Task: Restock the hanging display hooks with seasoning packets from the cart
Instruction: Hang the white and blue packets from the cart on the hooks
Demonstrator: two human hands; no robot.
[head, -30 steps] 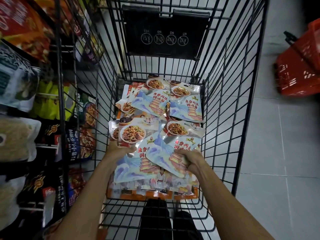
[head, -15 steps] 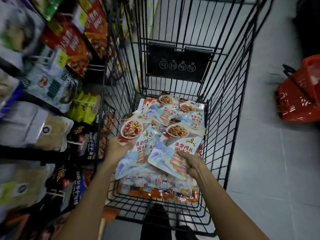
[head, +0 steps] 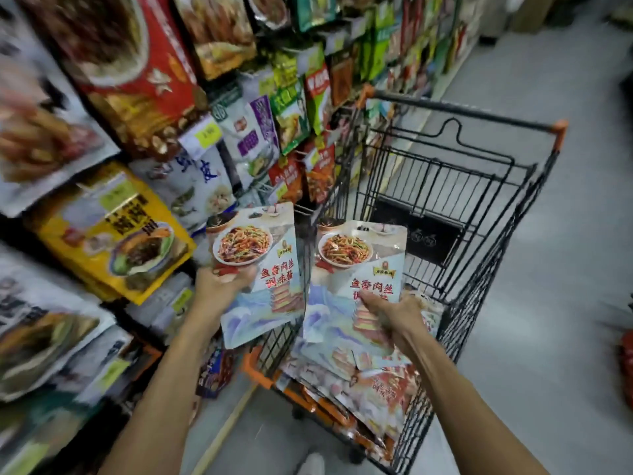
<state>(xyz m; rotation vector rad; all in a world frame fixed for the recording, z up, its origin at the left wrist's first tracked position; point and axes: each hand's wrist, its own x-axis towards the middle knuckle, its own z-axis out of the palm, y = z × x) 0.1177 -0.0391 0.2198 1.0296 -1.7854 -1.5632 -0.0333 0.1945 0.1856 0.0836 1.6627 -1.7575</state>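
Pinching the left seasoning packet [head: 263, 269] upright in your left hand [head: 219, 289], your right hand [head: 394, 315] gripping the right seasoning packet [head: 356, 265] just beside it, above the cart [head: 507, 117], spare packets [head: 376, 385] piled inside, hanging display [head: 113, 231] at left.

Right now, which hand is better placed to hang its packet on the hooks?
Left, probably: the left hand holds the left packet beside the hanging display; the right hand holds the right packet over the cart, farther away.

Head camera looks down, close over cart [head: 445, 186]; possibly tilted.
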